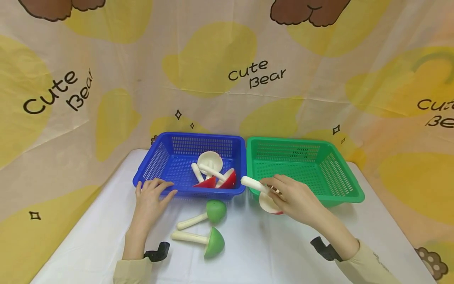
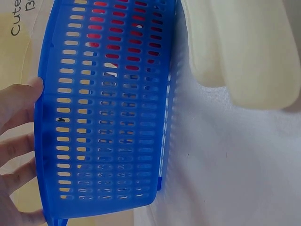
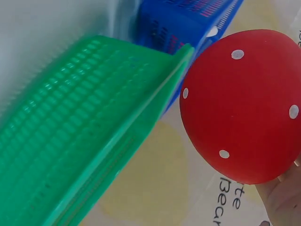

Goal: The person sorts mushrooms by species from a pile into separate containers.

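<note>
My right hand point(image 1: 296, 197) grips a toy mushroom point(image 1: 254, 184) by its white stem, over the front rim of the green basket point(image 1: 345, 199). In the right wrist view its red cap point(image 3: 242, 108) shows white dots. My left hand point(image 1: 150, 201) rests its fingertips on the front rim of the blue basket point(image 1: 156, 157), near the left corner; the left wrist view shows the fingers point(image 2: 16, 148) spread along that rim. Red-capped toy mushrooms point(image 1: 229, 179) lie inside the blue basket, towards its right side.
Two green-capped mushrooms, one farther point(image 1: 216, 212) and one nearer point(image 1: 215, 243), lie on the white tabletop point(image 1: 248, 252) before the blue basket, stems pointing left. Both baskets stand side by side against a patterned cloth backdrop point(image 1: 213, 59).
</note>
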A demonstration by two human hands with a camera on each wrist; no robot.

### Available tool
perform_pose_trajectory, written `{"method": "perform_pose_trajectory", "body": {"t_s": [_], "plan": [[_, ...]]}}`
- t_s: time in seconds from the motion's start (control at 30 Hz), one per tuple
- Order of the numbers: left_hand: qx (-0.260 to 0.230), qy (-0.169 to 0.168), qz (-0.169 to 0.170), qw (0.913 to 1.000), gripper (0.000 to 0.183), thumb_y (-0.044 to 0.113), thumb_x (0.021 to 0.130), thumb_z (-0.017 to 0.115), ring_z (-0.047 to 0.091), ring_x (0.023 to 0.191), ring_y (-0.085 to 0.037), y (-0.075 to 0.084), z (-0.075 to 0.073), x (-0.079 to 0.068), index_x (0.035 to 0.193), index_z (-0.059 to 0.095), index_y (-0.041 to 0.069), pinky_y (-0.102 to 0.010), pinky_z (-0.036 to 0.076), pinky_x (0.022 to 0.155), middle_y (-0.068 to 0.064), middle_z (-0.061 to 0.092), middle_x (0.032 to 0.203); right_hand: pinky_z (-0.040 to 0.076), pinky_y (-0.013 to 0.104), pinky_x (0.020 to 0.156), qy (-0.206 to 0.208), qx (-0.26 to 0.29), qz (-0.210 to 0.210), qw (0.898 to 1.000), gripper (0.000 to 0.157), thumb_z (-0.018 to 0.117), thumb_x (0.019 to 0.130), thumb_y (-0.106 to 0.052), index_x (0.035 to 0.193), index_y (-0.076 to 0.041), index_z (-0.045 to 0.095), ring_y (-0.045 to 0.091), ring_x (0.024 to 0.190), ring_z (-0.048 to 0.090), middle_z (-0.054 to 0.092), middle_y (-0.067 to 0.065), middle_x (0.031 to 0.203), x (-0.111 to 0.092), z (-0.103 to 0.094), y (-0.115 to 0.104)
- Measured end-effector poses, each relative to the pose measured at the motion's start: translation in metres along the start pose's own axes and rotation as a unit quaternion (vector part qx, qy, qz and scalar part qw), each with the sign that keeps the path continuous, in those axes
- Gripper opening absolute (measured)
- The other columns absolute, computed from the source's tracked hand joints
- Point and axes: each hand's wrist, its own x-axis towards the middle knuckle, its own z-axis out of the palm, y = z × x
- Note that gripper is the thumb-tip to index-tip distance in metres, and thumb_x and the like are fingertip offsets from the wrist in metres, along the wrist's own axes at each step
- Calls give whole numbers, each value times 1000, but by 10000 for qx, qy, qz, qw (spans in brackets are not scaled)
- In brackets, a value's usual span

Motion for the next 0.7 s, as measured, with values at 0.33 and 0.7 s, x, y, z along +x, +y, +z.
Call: {"method": "perform_pose_trajectory", "body": {"t_s": [0.33,0.7], "plan": [[11,4,14,10000,26,24,84,74,51,109,-38,-1,1,0,104,71,9,-72,14,109,-12,65,102,55,22,66,-188,940,37,9954,31,67,89,-10,119,-17,63,8,85,66,67,-5,97,39,1,-17],[16,104,59,9999,26,26,83,74,51,108,-38,-3,4,0,103,71,9,-73,15,108,-12,65,102,58,27,72,-152,1710,74,9851,30,65,90,-9,119,-13,63,11,85,64,68,1,97,77,15,-28]]}}
